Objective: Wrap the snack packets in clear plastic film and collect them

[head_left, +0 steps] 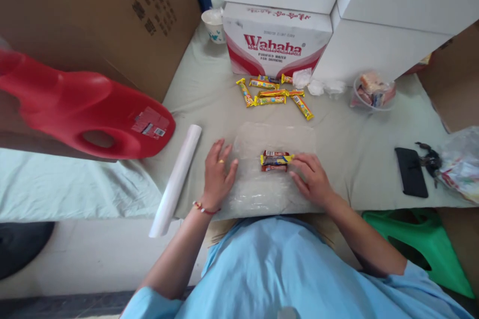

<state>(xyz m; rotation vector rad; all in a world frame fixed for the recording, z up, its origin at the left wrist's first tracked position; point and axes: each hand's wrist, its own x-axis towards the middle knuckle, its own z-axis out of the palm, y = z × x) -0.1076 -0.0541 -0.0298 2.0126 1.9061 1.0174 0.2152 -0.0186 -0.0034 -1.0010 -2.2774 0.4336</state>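
A sheet of clear plastic wrap [262,187] lies flat on the cloth-covered table [209,99] in front of me. A small stack of yellow and brown snack bars [275,160] sits in the middle of the sheet. My left hand [217,174] rests flat on the sheet's left edge, fingers spread, a ring on one finger. My right hand [311,177] lies on the sheet's right side, its fingertips touching the right end of the stacked bars, fingers loosely curved and holding nothing.
Several loose snack bars [275,93] lie farther back by a Wahaha box [277,40]. A white roll [175,179] lies left of my left hand. A red plastic stool [86,109], paper cup [214,25], snack tub [373,90], black phone [410,171], keys and bag surround.
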